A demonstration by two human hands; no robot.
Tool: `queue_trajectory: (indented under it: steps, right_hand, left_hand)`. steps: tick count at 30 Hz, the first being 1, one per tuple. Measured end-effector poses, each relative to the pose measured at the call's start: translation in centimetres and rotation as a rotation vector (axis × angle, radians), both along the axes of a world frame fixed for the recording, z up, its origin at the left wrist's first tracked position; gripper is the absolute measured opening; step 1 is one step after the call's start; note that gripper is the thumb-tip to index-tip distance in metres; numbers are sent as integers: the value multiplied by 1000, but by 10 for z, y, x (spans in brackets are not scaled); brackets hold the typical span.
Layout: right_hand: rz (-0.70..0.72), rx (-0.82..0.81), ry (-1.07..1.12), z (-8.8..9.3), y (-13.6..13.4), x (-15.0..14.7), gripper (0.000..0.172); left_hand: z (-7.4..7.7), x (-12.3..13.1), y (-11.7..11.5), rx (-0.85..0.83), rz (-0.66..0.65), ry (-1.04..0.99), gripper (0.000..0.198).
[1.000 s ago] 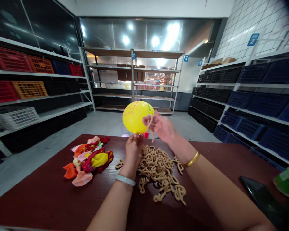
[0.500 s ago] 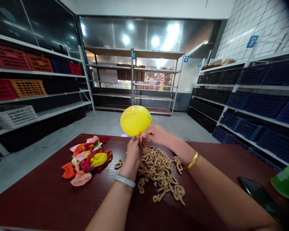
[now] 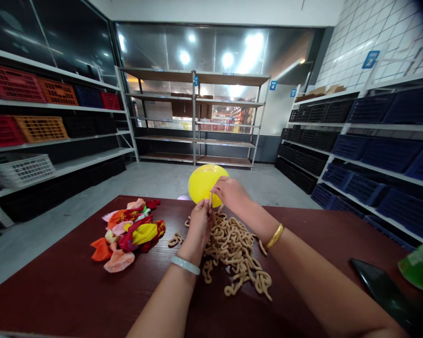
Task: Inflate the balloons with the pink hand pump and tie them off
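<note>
balloon (image 3: 202, 180): yellow, blown up, just above and beyond both hands, neck down between them; likely held off the desk (image 3: 74, 286) so the neck can be worked.
cord (image 3: 210, 201): tan, short, upright at the neck.
left hand (image 3: 200, 223): fingers pinched shut on the balloon neck.
right hand (image 3: 231, 193): curled closed on the cord's upper end, touching the balloon.
cord pile (image 3: 232, 249): just beneath the hands, in easy reach.
limp balloons (image 3: 130, 232): heaped well left of the left hand.
phone (image 3: 380, 288): far right.
</note>
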State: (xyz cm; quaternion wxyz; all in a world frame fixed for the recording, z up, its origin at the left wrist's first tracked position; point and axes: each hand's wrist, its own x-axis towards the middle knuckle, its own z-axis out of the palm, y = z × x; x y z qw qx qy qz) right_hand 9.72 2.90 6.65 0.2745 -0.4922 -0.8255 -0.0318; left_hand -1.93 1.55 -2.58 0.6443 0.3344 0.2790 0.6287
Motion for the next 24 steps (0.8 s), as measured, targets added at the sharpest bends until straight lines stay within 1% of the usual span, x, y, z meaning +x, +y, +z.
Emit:
queue_trajectory:
  steps: [5,10,14,17,18,20,22,24]
  right_hand:
    - [-8,-12,95,-1,6,0,29]
    - [76,-52,243,4,14,-6,23]
    - [80,-121,229,11,23,-21,18]
    - [96,-215,204,14,26,-39,16]
    - [125,-250,208,15,27,-45,13]
    - [263,-318,270,17,25,-56,5]
    - [435,-390,387,21,20,-61,7]
    - [544,-470,518,26,13,-60,13]
  left_hand:
    - [-3,2,0,6,7,39,34]
    - [-4,5,1,0,73,46,32]
    - [-3,6,1,-15,56,-14,28]
    - [-2,6,1,-21,52,-48,29]
    - [-2,6,1,-21,53,-57,30]
    - [-1,6,1,-28,51,-80,31]
    - [0,6,1,-45,43,-98,30]
    - [1,6,1,-65,37,-111,30]
